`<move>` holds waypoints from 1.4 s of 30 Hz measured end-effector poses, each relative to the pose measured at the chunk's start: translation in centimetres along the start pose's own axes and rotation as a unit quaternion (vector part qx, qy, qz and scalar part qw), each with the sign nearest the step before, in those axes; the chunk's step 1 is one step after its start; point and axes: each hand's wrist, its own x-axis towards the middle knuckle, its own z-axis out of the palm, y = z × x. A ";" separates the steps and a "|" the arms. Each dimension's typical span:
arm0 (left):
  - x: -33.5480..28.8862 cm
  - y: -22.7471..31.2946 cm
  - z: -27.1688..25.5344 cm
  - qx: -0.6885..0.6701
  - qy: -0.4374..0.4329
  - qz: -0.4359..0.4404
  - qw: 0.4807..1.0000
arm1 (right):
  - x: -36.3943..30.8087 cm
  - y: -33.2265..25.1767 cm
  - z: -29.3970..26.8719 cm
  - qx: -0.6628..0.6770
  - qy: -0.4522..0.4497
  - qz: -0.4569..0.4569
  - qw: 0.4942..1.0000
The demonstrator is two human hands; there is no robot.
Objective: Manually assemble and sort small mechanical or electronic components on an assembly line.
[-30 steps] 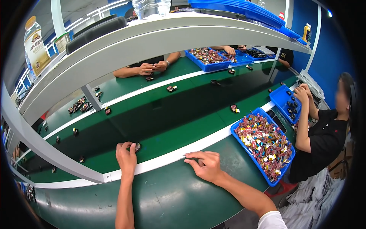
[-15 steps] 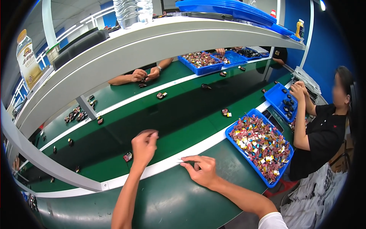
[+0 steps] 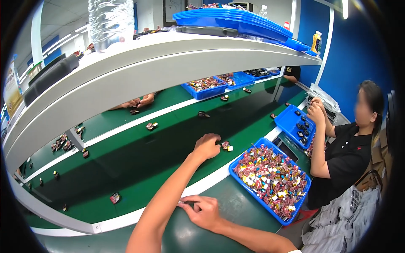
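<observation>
Over the green belt, my left hand reaches out, thumb and forefinger a little apart with nothing visible between them. Just right of its fingertips lies a small part in dark red wrap with a white and yellow piece. My right hand is closed in a pinch at the white belt edge, beside my left forearm. A thin silvery piece shows at its fingertips, too small to name. To its right stands a blue tray heaped with similar red, white and yellow parts.
Other small parts lie spread along the belt. A grey shelf crosses above it, carrying bottles and stacked blue trays. A co-worker handles something over a second blue tray. Another person's hands work across the belt.
My left hand has moved right and farther across the belt, to beside a wrapped part. My right hand keeps its pinch. The view has shifted, and belt parts appear farther left.
</observation>
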 end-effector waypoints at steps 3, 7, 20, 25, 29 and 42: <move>2.1 -0.6 1.8 -0.012 0.005 0.009 1.000 | 0.1 -0.2 0.1 -0.006 -0.006 0.010 1.000; 2.3 0.9 2.7 0.016 -0.021 -0.037 0.999 | 0.2 0.4 -0.1 -0.002 -0.002 0.011 1.000; -3.8 0.5 -1.8 -0.312 -0.004 -0.211 0.926 | 0.0 0.3 0.3 0.018 -0.011 0.005 1.000; -10.9 -1.1 -5.5 -0.432 0.081 -0.204 0.875 | 0.0 0.2 0.1 0.026 -0.015 0.010 0.999; -18.8 -1.7 -9.1 -0.461 0.174 -0.243 0.836 | 0.1 -0.5 0.4 0.028 -0.041 0.025 0.998; -33.2 2.2 -8.0 -0.430 0.327 -0.294 0.788 | 0.2 -2.4 -0.8 0.323 -0.140 0.231 0.907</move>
